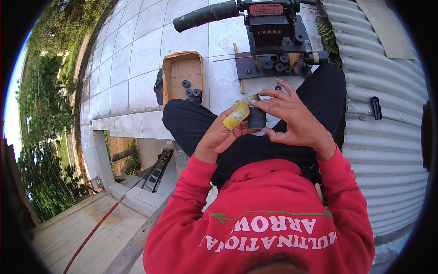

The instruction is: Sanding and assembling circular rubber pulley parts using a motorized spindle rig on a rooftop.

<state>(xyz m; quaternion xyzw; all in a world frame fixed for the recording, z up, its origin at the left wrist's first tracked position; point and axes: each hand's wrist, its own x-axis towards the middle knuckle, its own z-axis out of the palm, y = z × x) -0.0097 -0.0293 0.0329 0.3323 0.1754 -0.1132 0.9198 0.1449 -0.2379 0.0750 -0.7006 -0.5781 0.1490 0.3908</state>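
Over my lap, my left hand (223, 137) curls round a yellow roll (236, 115) that looks like tape. Right beside the roll is a dark grey cylinder (257, 118), with the fingers and thumb of my right hand (292, 116) gripping its edges. A dull, see-through strip (248, 98) lies between the roll and the top of the cylinder, under my right fingertips. My left fingers behind the cylinder are partly hidden.
Ahead stands a black hand-cranked machine (269, 36) with a counter and a thick handle (205, 16). Several black spools sit on its base. An open cardboard box (182, 68) holds more. Corrugated roofing (383, 150) runs along the right; a drop (150, 155) opens at left.
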